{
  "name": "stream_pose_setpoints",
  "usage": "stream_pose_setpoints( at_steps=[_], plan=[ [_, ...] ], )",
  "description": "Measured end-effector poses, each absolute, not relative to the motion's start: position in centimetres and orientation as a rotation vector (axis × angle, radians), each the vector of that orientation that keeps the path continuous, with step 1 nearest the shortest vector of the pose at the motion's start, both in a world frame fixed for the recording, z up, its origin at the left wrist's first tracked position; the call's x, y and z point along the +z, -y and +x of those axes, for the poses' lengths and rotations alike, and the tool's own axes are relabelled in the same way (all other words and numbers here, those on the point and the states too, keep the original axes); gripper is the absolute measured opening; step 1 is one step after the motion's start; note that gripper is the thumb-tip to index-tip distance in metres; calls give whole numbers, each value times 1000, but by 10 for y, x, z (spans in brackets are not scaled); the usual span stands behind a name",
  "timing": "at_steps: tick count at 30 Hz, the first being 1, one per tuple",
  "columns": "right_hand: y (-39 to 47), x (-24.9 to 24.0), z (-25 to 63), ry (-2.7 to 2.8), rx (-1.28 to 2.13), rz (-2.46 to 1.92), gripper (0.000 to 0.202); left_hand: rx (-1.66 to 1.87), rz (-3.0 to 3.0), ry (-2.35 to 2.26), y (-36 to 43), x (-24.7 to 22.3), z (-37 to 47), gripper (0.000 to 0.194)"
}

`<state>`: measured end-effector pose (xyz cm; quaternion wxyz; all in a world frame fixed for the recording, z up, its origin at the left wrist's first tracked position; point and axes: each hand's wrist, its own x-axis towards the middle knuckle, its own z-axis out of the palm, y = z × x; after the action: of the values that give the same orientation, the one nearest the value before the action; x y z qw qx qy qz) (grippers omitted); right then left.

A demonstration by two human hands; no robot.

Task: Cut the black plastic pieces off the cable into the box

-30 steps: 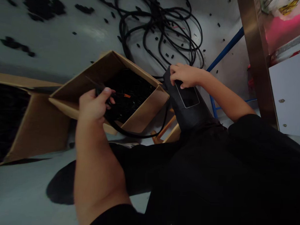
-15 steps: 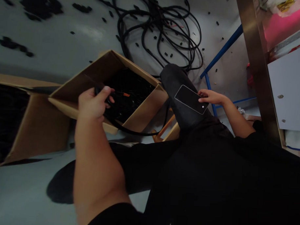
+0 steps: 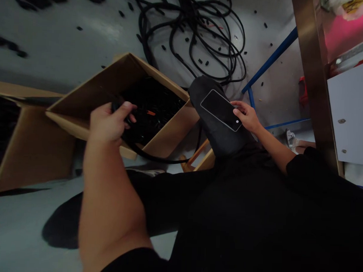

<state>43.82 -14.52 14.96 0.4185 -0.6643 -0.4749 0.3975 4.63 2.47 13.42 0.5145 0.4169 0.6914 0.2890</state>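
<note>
My thigh [image 3: 221,139] makes a shelf for the phone [image 3: 218,109], which lies flat on it near the knee, screen up and slanted across the leg; the leg seems to bear the weight, so my right hand [image 3: 246,116] need only steady one end. That hand pinches the phone's near corner, thumb over the face beside the small white dot, fingers bent round the edge with little gap between, the forearm reaching in from the side. My left hand [image 3: 112,119] hangs over the cardboard box [image 3: 172,129], curled nearly into a fist round a dark object [image 3: 114,107], thumb pressed on top; too little of it shows to tell what it is. That arm reaches well forward, elbow slightly bent, probably to keep the object clear of the phone. The box stands just beside my knee, mouth upward, presumably to hold the dark pieces [image 3: 147,91] inside, where an orange bit [image 3: 151,112] shows. A black cable [image 3: 165,161] bows below my left hand; whether I grip it too, I can't tell. Farther out, a loose cable coil [image 3: 193,23] sprawls on the floor among scattered black bits [image 3: 207,63].
</note>
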Motion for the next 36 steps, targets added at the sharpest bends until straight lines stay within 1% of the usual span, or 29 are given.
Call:
stream_pose_setpoints(
  at_steps=[3,7,12,15,20,23,26,28,30,33,36],
  plan=[
    [146,151,436,1115,1033,-1660,67,721,1016,-1648,-26,129,45,6],
    [151,150,433,1002,1088,-1677,63,717,1007,-1636,-28,127,44,9],
    [156,142,432,964,944,-1716,63,697,1027,-1638,-30,127,43,5],
    [156,138,430,1066,863,-1770,64,708,1020,-1639,-31,123,42,2],
    [153,134,420,1244,749,-1715,53,683,1007,-1662,-32,119,40,7],
    [153,127,416,1218,747,-1669,53,695,999,-1690,-32,123,44,12],
    [155,115,411,1172,739,-1657,57,778,941,-1711,-30,129,48,17],
    [156,107,406,1129,738,-1687,59,828,896,-1726,-28,129,46,14],
    [157,103,402,1101,764,-1713,61,879,886,-1731,-24,126,40,4],
    [155,108,401,1122,823,-1706,63,971,914,-1707,-12,119,26,26],
    [150,120,411,1157,900,-1684,69,1039,912,-1695,9,113,15,37]
  ],
)
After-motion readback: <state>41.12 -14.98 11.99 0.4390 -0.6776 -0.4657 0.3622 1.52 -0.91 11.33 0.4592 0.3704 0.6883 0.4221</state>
